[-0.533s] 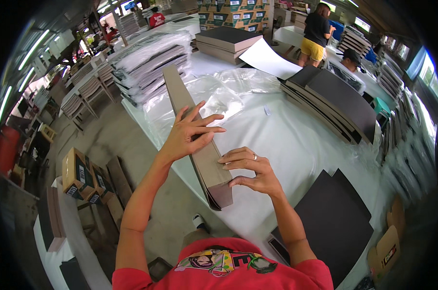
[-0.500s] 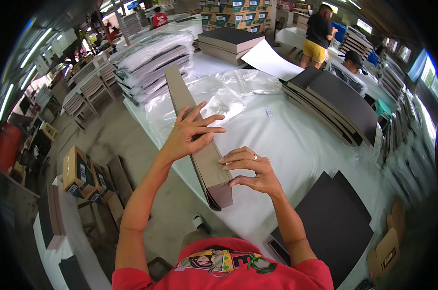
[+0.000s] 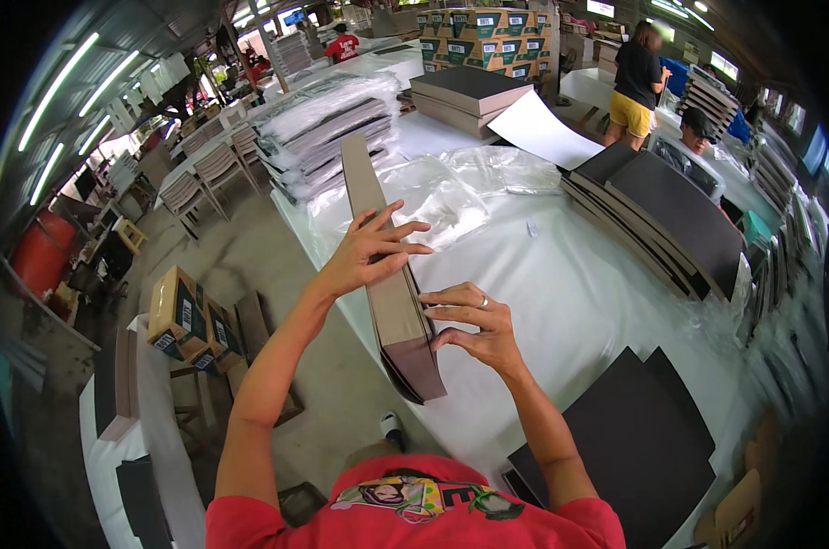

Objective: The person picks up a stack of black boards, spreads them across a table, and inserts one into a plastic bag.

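Left hand (image 3: 364, 258) fanned wide, right hand (image 3: 484, 328) loosely curved, both at a long grey-brown stack (image 3: 396, 313).
From where I stand, the stack lies lengthwise along the left edge of the white tabletop (image 3: 547, 288), its near end toward the wearer's red shirt (image 3: 423, 503). The left grip is wide, fingers splayed across the stack's upper face, some tips reaching past its right edge; how hard it presses, I can't tell. The right grip is partly open, a gap between fingers and thumb: the fingertips touch the right edge, while the thumb sits lower, at the near corner. Clear plastic (image 3: 455, 206) spreads beside the stack's far part; black sheets (image 3: 620, 444) lie near the right forearm.
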A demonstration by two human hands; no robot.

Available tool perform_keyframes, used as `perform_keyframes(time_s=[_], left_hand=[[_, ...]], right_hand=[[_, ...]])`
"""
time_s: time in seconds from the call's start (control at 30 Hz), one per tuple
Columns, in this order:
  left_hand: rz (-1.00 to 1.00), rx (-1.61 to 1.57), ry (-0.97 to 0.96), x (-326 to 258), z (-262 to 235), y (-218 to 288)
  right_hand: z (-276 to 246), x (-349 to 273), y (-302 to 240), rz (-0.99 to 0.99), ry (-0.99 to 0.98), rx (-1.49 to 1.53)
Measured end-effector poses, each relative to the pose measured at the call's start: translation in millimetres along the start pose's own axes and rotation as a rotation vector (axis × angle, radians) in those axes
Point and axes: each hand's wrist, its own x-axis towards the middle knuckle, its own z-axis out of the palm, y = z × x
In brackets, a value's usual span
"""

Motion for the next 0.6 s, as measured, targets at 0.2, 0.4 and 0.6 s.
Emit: perform_keyframes(time_s=[0.2,0.4,0.6], left_hand=[[-0.028,-0.015,-0.003,-2.6,-2.2,1.1],[-0.029,-0.023,-0.003,-4.4,-2.9,0.1],[-0.03,-0.025,0.001,-5.2,-3.0,-0.3]], right_hand=[[-0.1,-2.8,0.8,0.012,-0.004,0.035],[0.4,-2.1,-0.7,0.001,-0.021,0.028],[0.6,-1.4,-0.9,-0.028,-0.015,0.014]])
